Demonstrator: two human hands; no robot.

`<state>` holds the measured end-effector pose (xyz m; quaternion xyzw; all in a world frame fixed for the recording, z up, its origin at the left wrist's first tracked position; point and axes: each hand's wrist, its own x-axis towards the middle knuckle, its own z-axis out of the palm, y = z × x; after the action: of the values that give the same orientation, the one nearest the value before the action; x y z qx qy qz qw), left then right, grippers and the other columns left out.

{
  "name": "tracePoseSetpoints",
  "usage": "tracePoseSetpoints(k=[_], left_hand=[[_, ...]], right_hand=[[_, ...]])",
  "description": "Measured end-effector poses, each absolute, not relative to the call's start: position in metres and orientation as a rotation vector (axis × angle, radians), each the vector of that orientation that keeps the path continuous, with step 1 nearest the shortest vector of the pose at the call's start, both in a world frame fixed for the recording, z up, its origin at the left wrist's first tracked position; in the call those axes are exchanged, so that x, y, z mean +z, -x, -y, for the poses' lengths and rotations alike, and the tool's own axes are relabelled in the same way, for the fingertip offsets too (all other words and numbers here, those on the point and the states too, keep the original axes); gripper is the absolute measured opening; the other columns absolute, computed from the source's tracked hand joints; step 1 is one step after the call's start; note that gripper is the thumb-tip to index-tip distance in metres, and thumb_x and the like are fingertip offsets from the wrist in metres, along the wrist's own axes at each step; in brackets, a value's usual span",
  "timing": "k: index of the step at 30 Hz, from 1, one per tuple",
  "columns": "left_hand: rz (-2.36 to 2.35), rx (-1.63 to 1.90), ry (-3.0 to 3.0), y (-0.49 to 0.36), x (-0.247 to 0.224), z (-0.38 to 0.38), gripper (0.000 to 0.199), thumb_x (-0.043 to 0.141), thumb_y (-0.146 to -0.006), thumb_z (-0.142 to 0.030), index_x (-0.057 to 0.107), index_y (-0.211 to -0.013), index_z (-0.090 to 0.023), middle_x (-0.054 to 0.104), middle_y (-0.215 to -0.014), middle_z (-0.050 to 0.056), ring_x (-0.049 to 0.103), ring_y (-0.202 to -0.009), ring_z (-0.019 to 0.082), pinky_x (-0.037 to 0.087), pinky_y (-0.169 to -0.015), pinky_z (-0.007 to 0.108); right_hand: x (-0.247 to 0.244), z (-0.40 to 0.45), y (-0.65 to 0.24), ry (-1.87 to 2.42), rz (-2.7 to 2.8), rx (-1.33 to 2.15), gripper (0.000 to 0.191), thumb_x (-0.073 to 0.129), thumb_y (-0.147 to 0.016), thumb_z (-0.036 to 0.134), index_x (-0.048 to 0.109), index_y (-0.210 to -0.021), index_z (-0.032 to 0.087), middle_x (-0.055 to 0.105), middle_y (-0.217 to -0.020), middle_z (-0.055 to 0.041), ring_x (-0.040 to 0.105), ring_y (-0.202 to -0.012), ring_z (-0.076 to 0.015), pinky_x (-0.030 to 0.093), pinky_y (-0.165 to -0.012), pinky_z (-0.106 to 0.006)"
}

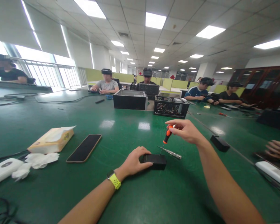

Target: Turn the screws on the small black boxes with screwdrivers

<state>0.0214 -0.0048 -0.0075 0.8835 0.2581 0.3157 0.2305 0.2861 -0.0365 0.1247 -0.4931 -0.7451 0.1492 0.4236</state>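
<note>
Small black box (160,162) on green table (121,133), right in front of you. Looks light, stiff, smooth; may slide or spin if held loosely. Best hold: both long sides, near left end. Your left hand (133,161) has that end, thumb on near side, fingers curled to far side. Your right hand (186,132) holds orange-and-black screwdriver (168,134) by handle, tip down at box; cannot tell if it touches. Thin silver tool (174,153) lies just behind box. Phone (84,148) well apart, to left.

box (159,162) on table (126,133), screwdriver (168,135) with tip at box, phone (84,148) left of box, computer cases (130,102) behind
</note>
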Motion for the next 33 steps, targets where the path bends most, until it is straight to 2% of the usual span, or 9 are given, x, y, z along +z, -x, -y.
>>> tracePoseSetpoints(k=[3, 5, 10, 16, 18, 21, 25, 30, 33], left_hand=[[-0.715, 0.869, -2.441, -0.021, -0.008, 0.005, 0.032, 0.075, -0.081, -0.037, 0.067, -0.107, -0.020, 0.066, -0.103, 0.006, 0.060, -0.096, 0.025, 0.047, -0.088, 0.037], [-0.721, 0.873, -2.447, -0.021, -0.008, 0.005, 0.032, 0.075, -0.082, -0.037, 0.067, -0.107, -0.020, 0.066, -0.103, 0.006, 0.060, -0.097, 0.025, 0.047, -0.089, 0.036], [-0.723, 0.877, -2.441, -0.020, -0.008, 0.005, 0.032, 0.074, -0.082, -0.037, 0.067, -0.108, -0.021, 0.066, -0.104, 0.006, 0.061, -0.097, 0.025, 0.047, -0.089, 0.036], [-0.720, 0.870, -2.437, -0.020, -0.006, 0.006, 0.031, 0.075, -0.081, -0.036, 0.067, -0.107, -0.020, 0.066, -0.102, 0.006, 0.061, -0.096, 0.024, 0.047, -0.088, 0.035], [-0.719, 0.870, -2.440, -0.020, -0.006, 0.006, 0.030, 0.075, -0.082, -0.036, 0.067, -0.107, -0.020, 0.066, -0.101, 0.006, 0.061, -0.096, 0.025, 0.047, -0.088, 0.036], [-0.718, 0.872, -2.443, -0.020, -0.006, 0.006, 0.030, 0.074, -0.082, -0.035, 0.066, -0.107, -0.019, 0.066, -0.102, 0.006, 0.060, -0.096, 0.024, 0.047, -0.089, 0.036], [-0.722, 0.864, -2.445, -0.020, -0.006, 0.006, 0.030, 0.073, -0.083, -0.036, 0.066, -0.107, -0.020, 0.066, -0.102, 0.006, 0.060, -0.096, 0.025, 0.047, -0.089, 0.036], [-0.730, 0.857, -2.446, -0.020, -0.006, 0.006, 0.031, 0.073, -0.083, -0.037, 0.067, -0.108, -0.021, 0.066, -0.103, 0.006, 0.060, -0.096, 0.025, 0.047, -0.089, 0.036], [-0.738, 0.855, -2.446, -0.019, -0.006, 0.006, 0.031, 0.073, -0.082, -0.037, 0.067, -0.108, -0.021, 0.066, -0.104, 0.006, 0.060, -0.097, 0.025, 0.047, -0.090, 0.037]], right_hand=[[0.131, 0.032, -0.284, 1.313, 1.901, 0.248, 0.025, 0.072, -0.077, 0.038, 0.077, -0.090, 0.017, 0.064, -0.060, 0.0007, 0.052, -0.051, -0.0128, 0.038, -0.049, -0.025], [0.131, 0.032, -0.282, 1.340, 1.910, 0.186, 0.025, 0.071, -0.077, 0.040, 0.076, -0.087, 0.017, 0.062, -0.056, 0.0014, 0.050, -0.050, -0.0129, 0.036, -0.049, -0.025], [0.132, 0.040, -0.277, 1.288, 2.043, 0.281, 0.027, 0.061, -0.086, 0.032, 0.072, -0.107, 0.019, 0.073, -0.083, -0.0021, 0.058, -0.057, -0.0125, 0.043, -0.053, -0.024], [0.138, 0.051, -0.269, 1.434, 2.093, -0.102, 0.023, 0.070, -0.082, 0.041, 0.075, -0.093, 0.022, 0.070, -0.068, -0.0004, 0.061, -0.061, -0.0165, 0.042, -0.057, -0.026], [0.140, 0.056, -0.266, 1.386, 2.163, -0.116, 0.017, 0.067, -0.085, 0.032, 0.074, -0.098, 0.023, 0.073, -0.081, -0.0016, 0.063, -0.068, -0.0162, 0.044, -0.063, -0.027], [0.143, 0.062, -0.264, 1.316, 2.226, -0.051, 0.021, 0.063, -0.087, 0.023, 0.071, -0.106, 0.023, 0.073, -0.094, -0.0014, 0.063, -0.068, -0.0136, 0.046, -0.066, -0.026], [0.143, 0.062, -0.263, 1.511, 2.123, -0.128, 0.023, 0.071, -0.082, 0.040, 0.074, -0.097, 0.024, 0.073, -0.075, -0.0003, 0.064, -0.066, -0.0178, 0.043, -0.058, -0.027], [0.141, 0.058, -0.267, 1.392, 2.206, -0.092, 0.022, 0.067, -0.084, 0.025, 0.072, -0.105, 0.024, 0.075, -0.098, -0.0036, 0.067, -0.082, -0.0191, 0.048, -0.071, -0.029], [0.141, 0.057, -0.269, 1.494, 2.151, -0.128, 0.021, 0.070, -0.082, 0.037, 0.074, -0.099, 0.025, 0.075, -0.083, -0.0023, 0.067, -0.072, -0.0198, 0.046, -0.064, -0.029]])
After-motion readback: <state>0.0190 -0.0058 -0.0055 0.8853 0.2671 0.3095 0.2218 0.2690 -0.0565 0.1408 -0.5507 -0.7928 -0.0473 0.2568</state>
